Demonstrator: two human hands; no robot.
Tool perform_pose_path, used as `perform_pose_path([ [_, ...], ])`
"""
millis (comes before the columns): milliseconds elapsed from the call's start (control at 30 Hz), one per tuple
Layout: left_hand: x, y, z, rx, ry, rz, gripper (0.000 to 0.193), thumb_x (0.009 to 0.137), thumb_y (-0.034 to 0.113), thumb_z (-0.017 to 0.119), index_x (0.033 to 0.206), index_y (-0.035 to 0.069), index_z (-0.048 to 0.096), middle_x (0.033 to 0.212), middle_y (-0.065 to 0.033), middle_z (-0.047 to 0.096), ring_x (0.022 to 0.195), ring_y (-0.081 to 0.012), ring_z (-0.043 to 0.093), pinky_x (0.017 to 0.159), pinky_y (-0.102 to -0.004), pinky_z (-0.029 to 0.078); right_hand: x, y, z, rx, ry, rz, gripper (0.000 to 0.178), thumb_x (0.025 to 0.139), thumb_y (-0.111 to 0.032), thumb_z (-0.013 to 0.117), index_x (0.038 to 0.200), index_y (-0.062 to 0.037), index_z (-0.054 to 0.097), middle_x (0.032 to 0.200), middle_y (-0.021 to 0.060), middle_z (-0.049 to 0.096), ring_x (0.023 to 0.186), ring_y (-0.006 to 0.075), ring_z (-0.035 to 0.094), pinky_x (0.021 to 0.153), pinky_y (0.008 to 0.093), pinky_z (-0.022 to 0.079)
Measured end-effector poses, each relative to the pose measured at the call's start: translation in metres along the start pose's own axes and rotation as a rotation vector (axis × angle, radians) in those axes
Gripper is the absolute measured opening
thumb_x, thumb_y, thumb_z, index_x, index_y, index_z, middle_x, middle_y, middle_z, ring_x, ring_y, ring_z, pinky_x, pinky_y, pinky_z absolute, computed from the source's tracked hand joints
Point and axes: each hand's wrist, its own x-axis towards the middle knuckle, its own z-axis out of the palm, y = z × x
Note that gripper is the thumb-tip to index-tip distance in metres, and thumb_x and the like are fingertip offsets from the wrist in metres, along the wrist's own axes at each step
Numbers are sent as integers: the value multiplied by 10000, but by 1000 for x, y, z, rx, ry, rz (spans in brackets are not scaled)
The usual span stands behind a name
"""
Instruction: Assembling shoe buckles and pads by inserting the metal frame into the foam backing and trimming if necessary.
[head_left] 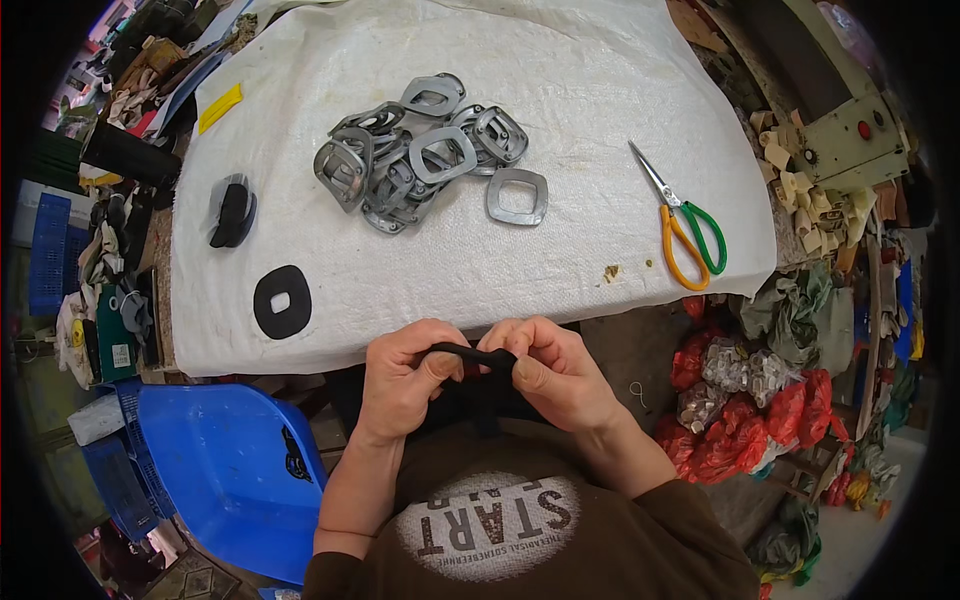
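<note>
Between both hands, just past the near edge of the cloth-covered table, is a thin black piece seen edge-on, perhaps a pad (468,350). My left hand (402,385) pinches its left end, thumb on the near side. The other end is gripped by my right hand (562,378), with thumb and fingers closed on it. A flat black rounded-square pad with a square hole (264,302) lies on the table to the left. Farther off sits a stack of black pieces (234,212), partly clear at its side. Grey metal frames (442,172) are heaped mid-table, and one frame (516,218) lies apart.
Scissors (684,225) with orange and green handles lie on the table's right. A yellow strip (220,108) is at the far left. Below left stands a blue tub (215,490) with small black pieces. Red bags (730,435) fill the right side, under a green machine (855,145).
</note>
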Motion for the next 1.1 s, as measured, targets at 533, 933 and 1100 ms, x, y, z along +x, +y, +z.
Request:
perform_pose_path([
  [533,6,13,9,235,-71,326,237,798,222,670,745,-4,622,584,-42,522,535,-123,442,485,-249,324,9,15,7,436,-70,-56,112,908,-171,504,895,-60,500,982,38,477,950,152,414,886,291,295],
  [933,7,19,-1,1067,-4,882,273,544,31,629,816,50,648,644,-26,485,565,-179,489,448,-271,390,13,-52,7,-1110,-68,-290,170,783,-81,643,921,-24,562,983,108,534,903,229,497,801,331,410],
  [1100,5,22,-1,1169,9,939,285,540,62,611,823,60,645,658,-25,480,579,-172,494,452,-269,396,16,-56,14,-1264,-22,-313,175,718,9,656,845,-27,541,967,103,534,891,268,496,762,345,417],
])
